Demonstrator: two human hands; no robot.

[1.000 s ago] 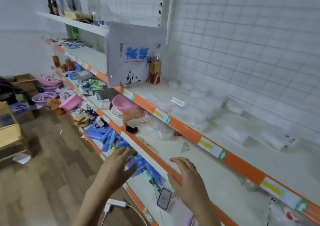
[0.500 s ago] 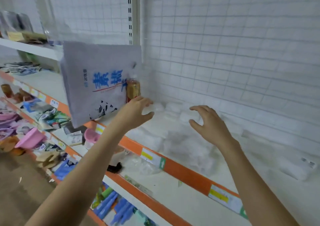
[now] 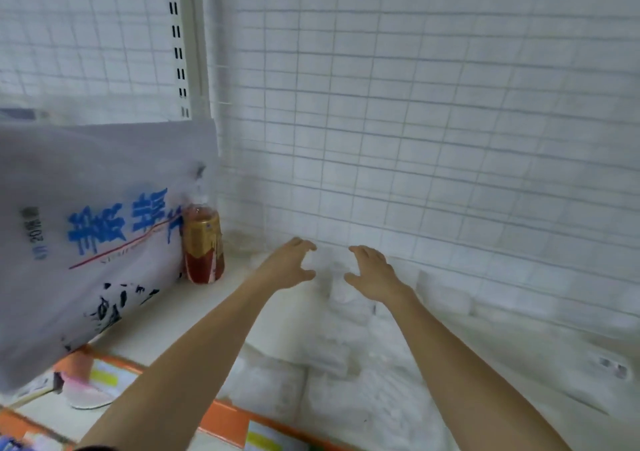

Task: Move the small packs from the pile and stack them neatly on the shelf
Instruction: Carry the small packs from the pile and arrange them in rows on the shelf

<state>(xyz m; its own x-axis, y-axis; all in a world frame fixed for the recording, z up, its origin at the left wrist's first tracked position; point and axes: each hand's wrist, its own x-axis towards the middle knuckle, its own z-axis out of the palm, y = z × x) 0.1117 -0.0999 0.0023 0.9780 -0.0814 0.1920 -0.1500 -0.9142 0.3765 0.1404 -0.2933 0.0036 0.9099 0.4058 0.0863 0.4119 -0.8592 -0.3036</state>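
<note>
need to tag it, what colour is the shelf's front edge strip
Orange, on the shelf edge strip, clearest in the head view.

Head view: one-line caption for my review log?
Left hand and right hand reach, fingers spread, toward small white packs beside a bottle.

Small white packs [image 3: 346, 374] lie heaped, blurred, on the white shelf [image 3: 180, 315] against its wire back.

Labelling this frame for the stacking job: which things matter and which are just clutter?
Job:
- pile of small white packs
- shelf
- left hand, right hand, both open, either side of a pack

Clutter:
- bottle
- big printed bag
- pink bowl below
</note>
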